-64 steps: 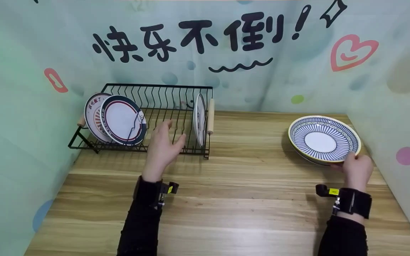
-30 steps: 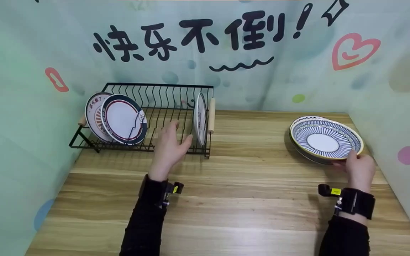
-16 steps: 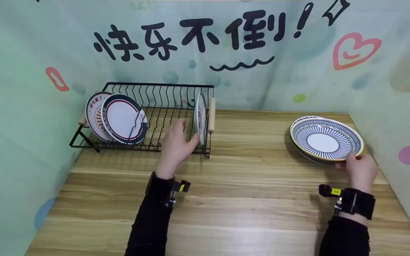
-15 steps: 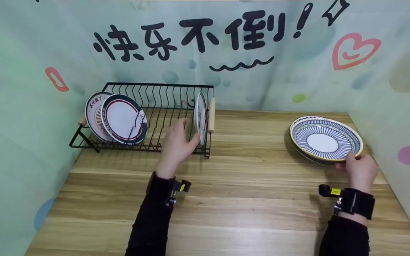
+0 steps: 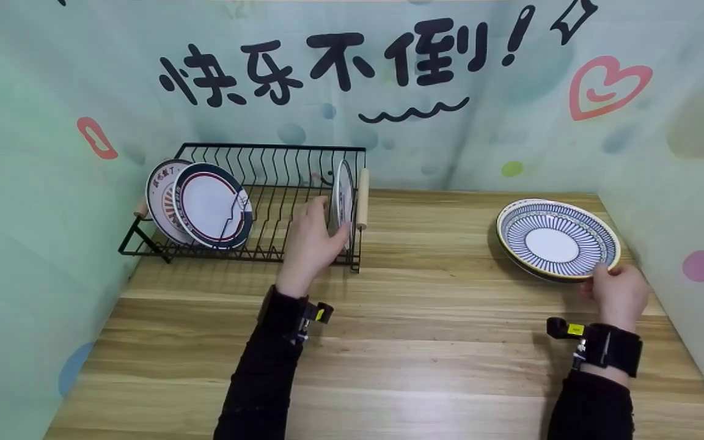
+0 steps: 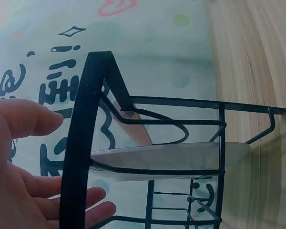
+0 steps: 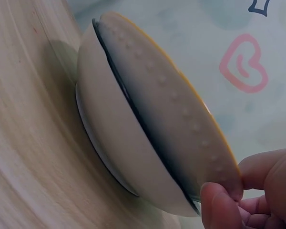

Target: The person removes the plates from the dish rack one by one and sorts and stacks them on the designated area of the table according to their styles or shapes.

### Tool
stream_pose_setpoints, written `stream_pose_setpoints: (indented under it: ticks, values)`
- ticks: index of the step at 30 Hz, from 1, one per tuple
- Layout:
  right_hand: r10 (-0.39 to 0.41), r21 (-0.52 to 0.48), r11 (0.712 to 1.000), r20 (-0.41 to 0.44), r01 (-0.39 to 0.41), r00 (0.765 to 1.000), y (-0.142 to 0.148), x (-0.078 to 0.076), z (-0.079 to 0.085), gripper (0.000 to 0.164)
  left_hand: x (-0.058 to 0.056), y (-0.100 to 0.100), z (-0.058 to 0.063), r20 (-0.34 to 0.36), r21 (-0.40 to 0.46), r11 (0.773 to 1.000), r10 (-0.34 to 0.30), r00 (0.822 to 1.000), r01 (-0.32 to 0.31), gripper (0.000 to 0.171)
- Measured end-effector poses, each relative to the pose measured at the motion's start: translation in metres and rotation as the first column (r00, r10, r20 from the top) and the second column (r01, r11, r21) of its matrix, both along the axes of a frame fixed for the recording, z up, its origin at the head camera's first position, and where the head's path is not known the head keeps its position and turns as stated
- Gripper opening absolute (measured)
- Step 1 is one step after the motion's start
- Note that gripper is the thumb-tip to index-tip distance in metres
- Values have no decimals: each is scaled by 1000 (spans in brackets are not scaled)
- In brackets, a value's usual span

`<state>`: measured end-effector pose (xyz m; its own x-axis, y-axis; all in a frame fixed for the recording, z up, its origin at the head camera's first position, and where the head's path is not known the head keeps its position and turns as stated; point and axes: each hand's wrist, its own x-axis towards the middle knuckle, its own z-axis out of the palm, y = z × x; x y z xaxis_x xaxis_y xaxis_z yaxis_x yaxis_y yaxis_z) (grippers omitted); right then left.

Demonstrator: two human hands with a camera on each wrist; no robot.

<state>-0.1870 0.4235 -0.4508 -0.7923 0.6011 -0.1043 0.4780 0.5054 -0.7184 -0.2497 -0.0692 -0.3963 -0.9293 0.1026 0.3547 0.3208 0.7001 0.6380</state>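
Observation:
My left hand (image 5: 309, 250) is at the front of a black wire dish rack (image 5: 272, 147), fingers and thumb spread around the near edge of a white plate (image 5: 344, 198) standing at the rack's right end. In the left wrist view a gap shows between the fingertips (image 6: 101, 210) and that plate. Over on the right, my right hand (image 5: 621, 296) pinches the rim of a blue-striped, yellow-rimmed dish (image 5: 552, 244) between thumb and fingers. The right wrist view shows this dish tilted within a white dark-rimmed bowl (image 7: 109, 109), which sits on the table.
Two more plates lean at the rack's left end: a navy-rimmed plate (image 5: 211, 205) in front of a plate with an orange pattern (image 5: 161, 177). Wooden handles (image 5: 363, 198) cap the rack's ends. A printed cloth backdrop (image 5: 437, 153) encloses the wooden table (image 5: 419, 342) behind and at both sides.
My left hand has moved right and slightly forward, from the rack's middle to around the right-end plate. The right hand keeps its pinch on the striped dish, which has shifted only slightly.

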Motion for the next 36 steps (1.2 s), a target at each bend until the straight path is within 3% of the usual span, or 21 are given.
stream_pose_setpoints:
  ticks: [9, 21, 29, 36]
  values:
    - [15, 53, 998, 40, -17, 999, 3, 0, -5, 28, -5, 3, 0, -17, -36, 999, 19, 1000, -19, 60]
    - [70, 72, 994, 102, -78, 992, 0, 5, 1, 33, -11, 3, 3, -31, -47, 999, 6, 1000, -7, 55]
    - [44, 70, 997, 36, -46, 998, -5, 5, 9, 52, -13, 6, 5, 23, -52, 998, 26, 999, -25, 58]
    - [40, 82, 996, 0, -40, 999, -9, 4, 13, 56, -16, 8, 5, 24, -83, 996, 36, 999, -34, 66]
